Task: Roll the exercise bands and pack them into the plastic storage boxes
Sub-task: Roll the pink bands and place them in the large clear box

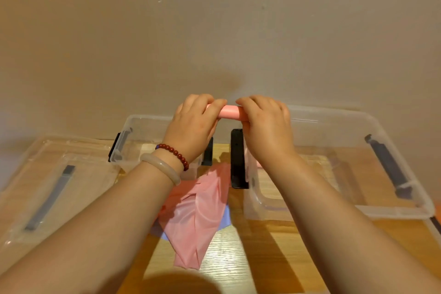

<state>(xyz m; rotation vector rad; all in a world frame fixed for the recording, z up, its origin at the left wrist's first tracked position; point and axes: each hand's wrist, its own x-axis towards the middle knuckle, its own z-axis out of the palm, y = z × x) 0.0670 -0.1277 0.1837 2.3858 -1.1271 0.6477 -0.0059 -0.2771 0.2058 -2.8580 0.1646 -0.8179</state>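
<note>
Wooden table [238, 258] against a plain wall [214, 31], above which a pink band roll [230, 112] is gripped by the curled left hand [191, 126] and right hand [267, 126], between the small box [143, 118] and the large box [334, 114]; a slackened grip would likely let it unwind, and a purple band [226, 219] beneath the loose tail [198, 210] is mostly hidden.

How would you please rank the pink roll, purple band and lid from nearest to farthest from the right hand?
1. The pink roll: gripped by the right hand, centre.
2. The purple band: on the table, lower centre.
3. The lid: flat, far left.
</note>
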